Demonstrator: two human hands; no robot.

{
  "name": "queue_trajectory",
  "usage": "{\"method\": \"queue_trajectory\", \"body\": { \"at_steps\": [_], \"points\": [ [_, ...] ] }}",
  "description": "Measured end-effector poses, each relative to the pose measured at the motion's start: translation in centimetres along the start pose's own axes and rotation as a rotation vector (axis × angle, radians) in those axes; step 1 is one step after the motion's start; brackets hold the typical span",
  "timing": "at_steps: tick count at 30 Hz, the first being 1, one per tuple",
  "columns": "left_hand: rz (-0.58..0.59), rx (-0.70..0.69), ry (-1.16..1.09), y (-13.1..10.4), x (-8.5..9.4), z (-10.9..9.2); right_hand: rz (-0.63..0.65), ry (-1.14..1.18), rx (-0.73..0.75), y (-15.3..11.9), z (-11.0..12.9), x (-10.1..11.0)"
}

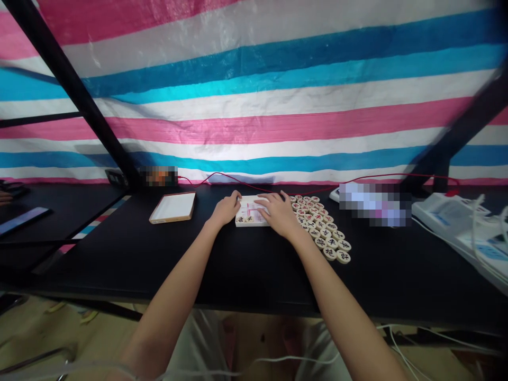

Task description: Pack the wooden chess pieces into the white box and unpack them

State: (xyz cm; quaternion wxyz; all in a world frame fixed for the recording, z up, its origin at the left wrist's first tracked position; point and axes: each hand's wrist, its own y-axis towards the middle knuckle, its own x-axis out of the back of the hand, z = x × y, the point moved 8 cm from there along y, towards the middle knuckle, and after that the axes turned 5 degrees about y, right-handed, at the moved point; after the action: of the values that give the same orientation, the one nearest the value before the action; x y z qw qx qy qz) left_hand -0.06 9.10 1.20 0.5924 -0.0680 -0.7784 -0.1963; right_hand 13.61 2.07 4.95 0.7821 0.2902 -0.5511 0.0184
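A shallow white box (pixel 254 223) sits on the black table in front of me, with two Chinese chess pieces (pixel 245 219) at its front left and a pink-and-white printed sheet inside. My left hand (pixel 226 208) is closed at the box's left edge, fingers together against its side. Over the box's right part lies my right hand (pixel 281 212), its fingers spread and reaching inside; whatever is under the palm is hidden. Just right of that hand, several round Chinese chess pieces (pixel 325 233) with black or red characters lie flat in close rows, partly covered by my wrist.
A box lid (pixel 173 207) with white inside and brown rim lies to the left. A power strip (pixel 456 227) with white cables is at the right, near a blurred-out object (pixel 373 203). A red cable (pixel 246 184) runs along the back by the striped sheet (pixel 254 127).
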Motion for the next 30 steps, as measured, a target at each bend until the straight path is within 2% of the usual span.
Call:
{"method": "queue_trajectory", "body": {
  "at_steps": [2,4,7,10,14,20,25,30],
  "points": [
    [0.008,0.0,0.004,0.1,-0.1,0.1,-0.007,0.032,-0.051,-1.9,-0.7,2.3],
    [0.016,-0.002,0.003,0.1,-0.3,0.1,0.046,0.069,-0.083,-4.7,-1.6,3.8],
    [0.014,-0.012,-0.001,0.2,-0.3,0.1,0.195,0.077,-0.114,-9.3,-2.9,4.0],
    [0.02,-0.001,-0.003,0.2,-0.4,0.2,0.224,0.078,-0.074,-12.0,-3.0,3.6],
    [0.021,0.005,-0.006,0.2,-0.5,0.3,0.182,0.061,-0.029,-12.6,-2.3,3.6],
    [0.01,-0.014,0.035,0.0,-0.4,0.2,0.071,-0.202,-0.025,-12.9,-2.3,4.0],
    [0.017,-0.008,0.039,0.1,-0.4,0.1,0.063,-0.254,-0.051,-12.8,-2.9,3.2],
    [0.007,-0.016,0.032,0.1,-0.5,0.2,0.029,-0.3,-0.083,-12.8,-3.2,3.4]
  ]
}}
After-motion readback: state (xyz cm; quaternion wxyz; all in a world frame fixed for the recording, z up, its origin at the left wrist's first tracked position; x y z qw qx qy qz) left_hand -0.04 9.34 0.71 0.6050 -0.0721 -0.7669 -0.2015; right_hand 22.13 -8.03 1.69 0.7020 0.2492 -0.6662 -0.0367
